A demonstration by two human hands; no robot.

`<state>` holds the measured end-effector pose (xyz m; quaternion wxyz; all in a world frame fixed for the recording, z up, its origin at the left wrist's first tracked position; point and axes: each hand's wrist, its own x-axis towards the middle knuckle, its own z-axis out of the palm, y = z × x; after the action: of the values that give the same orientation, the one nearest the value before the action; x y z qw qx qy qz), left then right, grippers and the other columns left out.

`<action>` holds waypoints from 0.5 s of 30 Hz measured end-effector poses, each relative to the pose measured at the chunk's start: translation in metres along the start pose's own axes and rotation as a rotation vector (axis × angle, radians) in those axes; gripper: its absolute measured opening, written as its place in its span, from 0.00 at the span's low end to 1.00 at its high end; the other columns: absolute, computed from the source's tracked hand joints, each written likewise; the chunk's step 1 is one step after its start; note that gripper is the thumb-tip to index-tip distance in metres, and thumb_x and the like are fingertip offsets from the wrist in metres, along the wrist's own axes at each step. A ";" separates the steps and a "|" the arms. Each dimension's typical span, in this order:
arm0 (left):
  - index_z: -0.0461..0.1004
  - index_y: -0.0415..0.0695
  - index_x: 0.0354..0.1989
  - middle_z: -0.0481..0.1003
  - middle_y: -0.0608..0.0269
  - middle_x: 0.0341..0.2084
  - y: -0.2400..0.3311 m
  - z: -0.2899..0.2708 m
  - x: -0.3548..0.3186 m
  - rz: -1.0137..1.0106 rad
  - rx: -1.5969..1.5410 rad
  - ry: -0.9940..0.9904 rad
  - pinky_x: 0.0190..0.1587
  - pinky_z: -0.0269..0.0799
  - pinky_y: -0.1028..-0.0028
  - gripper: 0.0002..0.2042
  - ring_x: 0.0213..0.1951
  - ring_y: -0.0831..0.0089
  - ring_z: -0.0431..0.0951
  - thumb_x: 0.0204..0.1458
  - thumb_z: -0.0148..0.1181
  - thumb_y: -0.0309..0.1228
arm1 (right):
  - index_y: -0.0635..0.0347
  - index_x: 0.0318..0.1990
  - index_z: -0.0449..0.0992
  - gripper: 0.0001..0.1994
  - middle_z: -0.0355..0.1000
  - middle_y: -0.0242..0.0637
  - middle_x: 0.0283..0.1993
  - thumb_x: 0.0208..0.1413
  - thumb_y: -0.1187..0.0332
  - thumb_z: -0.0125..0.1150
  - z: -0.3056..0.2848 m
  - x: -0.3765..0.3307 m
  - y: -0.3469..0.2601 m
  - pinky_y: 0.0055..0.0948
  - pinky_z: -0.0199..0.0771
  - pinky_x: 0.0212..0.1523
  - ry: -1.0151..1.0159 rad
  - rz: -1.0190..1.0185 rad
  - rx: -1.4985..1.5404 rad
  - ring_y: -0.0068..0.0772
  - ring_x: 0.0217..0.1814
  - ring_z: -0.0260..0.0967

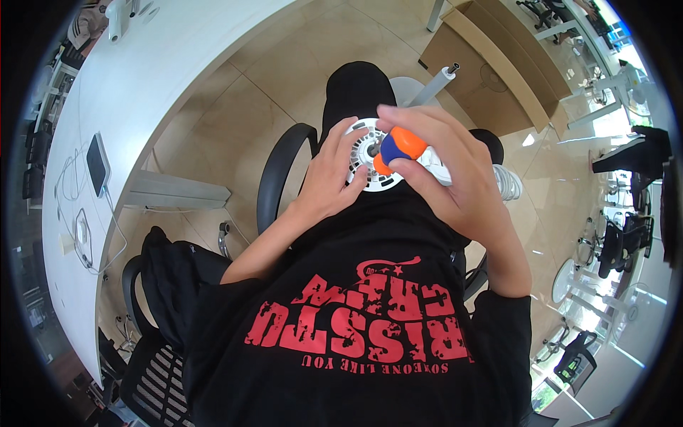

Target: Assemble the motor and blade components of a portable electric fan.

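Note:
A round white plastic part (361, 160) with slots arranged in rings rests over my lap. My left hand (327, 174) grips its left side, fingers over the rim and thumb on the near face. In my right hand (462, 167) is a screwdriver with a bulky orange and dark blue handle (407, 144), held between thumb and fingers. The screwdriver points toward the middle of the disc; whether its tip touches anything is hidden. Under the right hand, a white piece (434, 165) shows in part. A coiled white cord (508, 183) hangs beside the right wrist.
A curved white table (163, 64) runs along the left, with a phone (98, 164) and white cables on it. An open cardboard box (473, 71) stands on the tiled floor at far right. Black office chairs (153, 377) and a white table leg (178, 191) are nearby.

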<state>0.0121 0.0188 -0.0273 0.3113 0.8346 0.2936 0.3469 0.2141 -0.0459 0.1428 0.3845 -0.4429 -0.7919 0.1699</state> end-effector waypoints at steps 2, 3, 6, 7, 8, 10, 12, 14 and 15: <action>0.66 0.41 0.68 0.62 0.41 0.70 0.003 0.000 0.001 -0.016 -0.020 -0.005 0.58 0.77 0.53 0.28 0.63 0.38 0.73 0.59 0.61 0.32 | 0.56 0.62 0.79 0.24 0.78 0.40 0.54 0.56 0.76 0.71 0.005 -0.004 0.010 0.35 0.80 0.43 0.129 -0.095 -0.018 0.43 0.46 0.80; 0.66 0.41 0.68 0.63 0.41 0.70 0.004 0.000 0.001 -0.033 -0.041 -0.013 0.59 0.77 0.53 0.28 0.63 0.38 0.73 0.59 0.62 0.32 | 0.56 0.62 0.79 0.24 0.78 0.40 0.54 0.56 0.76 0.71 0.006 -0.007 0.011 0.35 0.80 0.43 0.130 -0.097 -0.020 0.43 0.46 0.80; 0.66 0.41 0.68 0.63 0.41 0.70 0.005 -0.001 0.001 -0.052 -0.043 -0.028 0.58 0.77 0.53 0.28 0.63 0.38 0.73 0.58 0.62 0.32 | 0.55 0.57 0.81 0.20 0.78 0.38 0.50 0.55 0.75 0.73 0.007 -0.010 0.005 0.33 0.80 0.40 0.142 -0.032 -0.163 0.41 0.43 0.80; 0.66 0.41 0.68 0.63 0.41 0.70 0.005 0.000 0.001 -0.049 -0.042 -0.030 0.58 0.77 0.53 0.28 0.63 0.38 0.73 0.58 0.62 0.32 | 0.59 0.57 0.82 0.20 0.79 0.42 0.51 0.56 0.74 0.73 0.008 -0.008 0.001 0.34 0.80 0.46 0.160 -0.028 -0.166 0.43 0.47 0.80; 0.66 0.41 0.68 0.63 0.41 0.70 0.004 0.002 0.000 -0.029 -0.022 -0.005 0.58 0.77 0.53 0.28 0.63 0.39 0.73 0.58 0.62 0.31 | 0.63 0.58 0.82 0.21 0.80 0.46 0.52 0.56 0.74 0.73 0.008 -0.005 -0.003 0.36 0.80 0.53 0.178 -0.024 -0.167 0.46 0.52 0.81; 0.67 0.41 0.67 0.63 0.41 0.70 0.003 0.003 0.000 -0.007 -0.002 0.017 0.58 0.77 0.53 0.28 0.63 0.39 0.73 0.58 0.62 0.31 | 0.63 0.57 0.82 0.21 0.80 0.46 0.51 0.55 0.74 0.73 0.005 -0.001 -0.002 0.35 0.81 0.52 0.199 -0.054 -0.158 0.45 0.52 0.81; 0.67 0.41 0.67 0.63 0.41 0.70 0.003 0.002 0.001 -0.006 -0.006 0.021 0.57 0.77 0.53 0.28 0.62 0.39 0.74 0.57 0.63 0.31 | 0.62 0.57 0.82 0.20 0.80 0.47 0.51 0.55 0.74 0.74 0.001 0.001 -0.004 0.34 0.81 0.51 0.218 -0.080 -0.148 0.45 0.52 0.81; 0.67 0.41 0.67 0.63 0.42 0.70 0.004 0.002 0.000 -0.026 -0.006 0.016 0.57 0.77 0.53 0.28 0.62 0.39 0.74 0.57 0.63 0.31 | 0.60 0.56 0.83 0.19 0.80 0.45 0.50 0.55 0.74 0.74 -0.004 0.001 -0.006 0.31 0.81 0.48 0.123 0.003 -0.107 0.42 0.50 0.82; 0.67 0.41 0.67 0.63 0.42 0.70 0.004 0.003 0.000 -0.047 -0.005 0.015 0.57 0.77 0.53 0.28 0.62 0.39 0.74 0.57 0.63 0.31 | 0.60 0.56 0.83 0.19 0.80 0.45 0.50 0.55 0.74 0.74 -0.004 0.001 -0.005 0.31 0.81 0.48 0.124 0.005 -0.108 0.42 0.50 0.82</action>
<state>0.0151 0.0152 -0.0258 0.3193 0.8241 0.3144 0.3465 0.2141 -0.0484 0.1488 0.4079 -0.4747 -0.7735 0.0999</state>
